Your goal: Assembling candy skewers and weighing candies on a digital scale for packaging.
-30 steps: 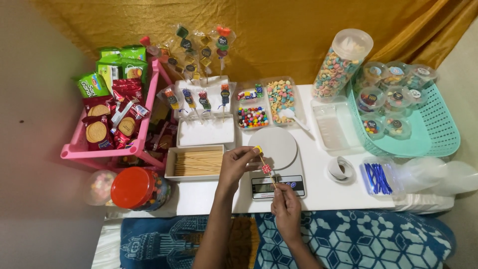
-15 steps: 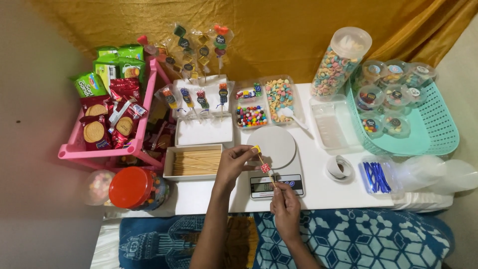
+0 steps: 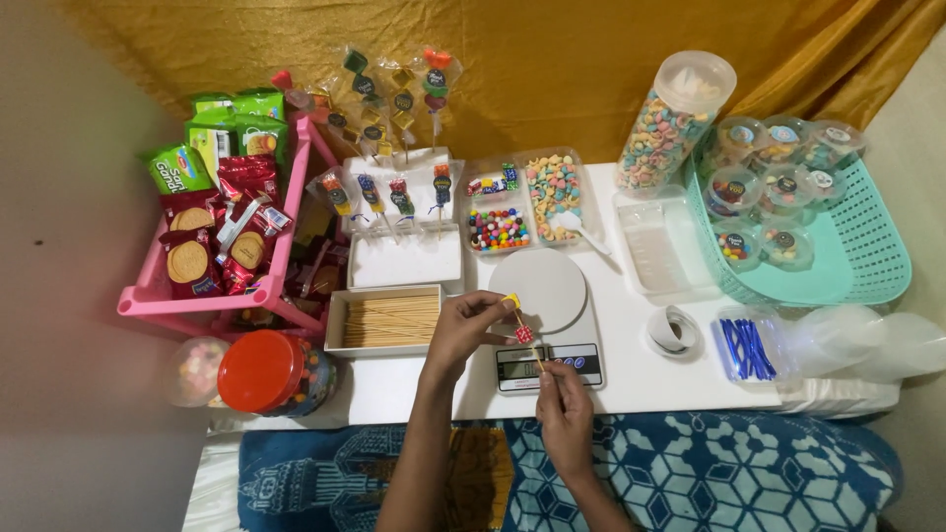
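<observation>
Above the kitchen scale (image 3: pixel 548 325), the right hand (image 3: pixel 564 409) pinches the skewer's (image 3: pixel 527 340) lower end, its length slanting up-left toward the left hand (image 3: pixel 463 330), whose grip closes on the yellow candy (image 3: pixel 510 300).

It looked like a home sweet-making stall. A low white table (image 3: pixel 631 379) held candy skewers (image 3: pixel 394 197), a scale (image 3: pixel 547 325) and snack packets (image 3: pixel 222 212), backed by gold cloth (image 3: pixel 552 69).

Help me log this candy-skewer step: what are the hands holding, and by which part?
A thin wooden skewer. The right hand pinches its lower end; the left hand grips the yellow candy at its top. A red candy sits between.
</observation>
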